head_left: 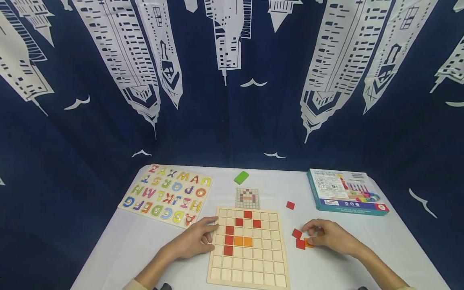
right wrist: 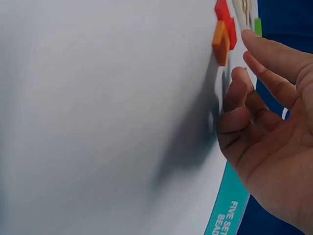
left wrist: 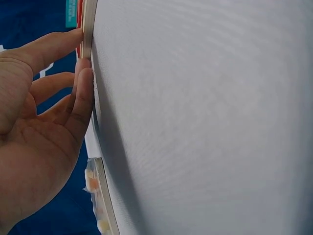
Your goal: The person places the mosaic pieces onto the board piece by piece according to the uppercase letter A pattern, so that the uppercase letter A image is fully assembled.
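Head view: The left hand [head_left: 193, 241] lay at the left edge of a pale wooden board with square cells [head_left: 262, 243]. Thumb and forefinger were stretched and set apart, tips against the edge, not wrapped round it. Right of those fingers, six flat red square tiles [head_left: 228, 240] and two flat orange square tiles [head_left: 243, 241] occupied cells. A pale alphabet board with coloured letters [head_left: 156, 192] lay beyond the left fingers. The right hand [head_left: 328, 237] was held loosely bent, its digits parted, with a loose orange square tile [head_left: 308, 243] under or beside the thumb tip. Two loose red square tiles [head_left: 297, 233] lay just left of the fingertips. A teal-and-white cardboard box [head_left: 348, 192] lay beyond the right fingers.

Left wrist view: The thumb tip met the edge of the wooden board; the other fingers bent towards it.

Right wrist view: The loose orange tile appeared near but apart from the fingertips, which gripped nothing visible. A green rectangular block [right wrist: 257, 27] showed past the thumb tip.
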`<move>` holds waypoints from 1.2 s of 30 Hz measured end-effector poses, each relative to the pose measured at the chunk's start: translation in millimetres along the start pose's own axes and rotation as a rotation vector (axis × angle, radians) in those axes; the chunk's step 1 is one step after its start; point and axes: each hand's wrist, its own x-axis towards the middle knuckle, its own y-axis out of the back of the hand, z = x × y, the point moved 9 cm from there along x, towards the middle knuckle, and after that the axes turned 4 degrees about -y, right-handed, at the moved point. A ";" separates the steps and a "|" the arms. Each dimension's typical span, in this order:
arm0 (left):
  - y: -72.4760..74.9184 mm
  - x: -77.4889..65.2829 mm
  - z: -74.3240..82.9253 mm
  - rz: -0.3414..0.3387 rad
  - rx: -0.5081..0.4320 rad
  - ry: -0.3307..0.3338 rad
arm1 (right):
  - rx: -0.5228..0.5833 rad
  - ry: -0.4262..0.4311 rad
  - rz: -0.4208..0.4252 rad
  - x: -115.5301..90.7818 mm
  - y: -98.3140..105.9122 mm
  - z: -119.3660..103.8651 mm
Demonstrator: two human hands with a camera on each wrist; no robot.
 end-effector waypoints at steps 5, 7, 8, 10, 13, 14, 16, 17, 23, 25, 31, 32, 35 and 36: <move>0.2 -0.2 0.4 0.002 0.003 -0.005 | -0.020 0.042 -0.013 -2.2 -2.4 4.7; 0.2 -0.2 0.5 0.001 0.003 -0.006 | -0.026 0.059 -0.016 -2.6 -3.5 4.8; 0.1 0.0 0.3 0.001 0.004 -0.005 | -0.031 0.065 -0.014 -2.7 -3.9 4.8; -0.1 -0.1 0.6 0.000 0.002 -0.006 | -0.047 0.070 -0.007 -2.7 -4.4 4.7; -0.2 0.2 0.5 0.000 0.001 -0.006 | -0.076 0.077 0.002 -2.3 -5.0 4.3; -0.2 0.3 0.4 0.000 0.000 -0.007 | -0.082 0.076 0.001 -2.1 -5.5 4.0; 0.0 0.4 0.0 0.001 0.000 -0.006 | -0.098 0.078 -0.001 -1.7 -6.5 2.8; 0.1 0.5 -0.2 0.002 0.001 -0.006 | -0.105 0.081 -0.003 -1.5 -7.1 1.9; 0.5 0.4 -0.3 0.002 0.005 -0.002 | -0.137 0.076 0.003 -1.2 -9.4 -2.3; 0.6 0.2 0.3 0.000 0.005 0.000 | -0.137 0.069 0.001 -1.4 -10.1 -2.7; 0.8 0.8 1.0 -0.001 0.007 0.011 | -0.123 0.047 -0.016 -1.8 -11.6 -2.0; 0.7 1.1 0.8 -0.001 0.008 0.012 | -0.121 0.046 -0.017 -1.8 -11.6 -1.9; 0.4 1.3 0.6 -0.002 0.012 0.014 | -0.118 0.053 -0.018 -1.8 -11.3 -1.9; 0.2 1.3 0.6 -0.003 0.014 0.014 | -0.119 0.058 -0.017 -1.8 -11.2 -2.1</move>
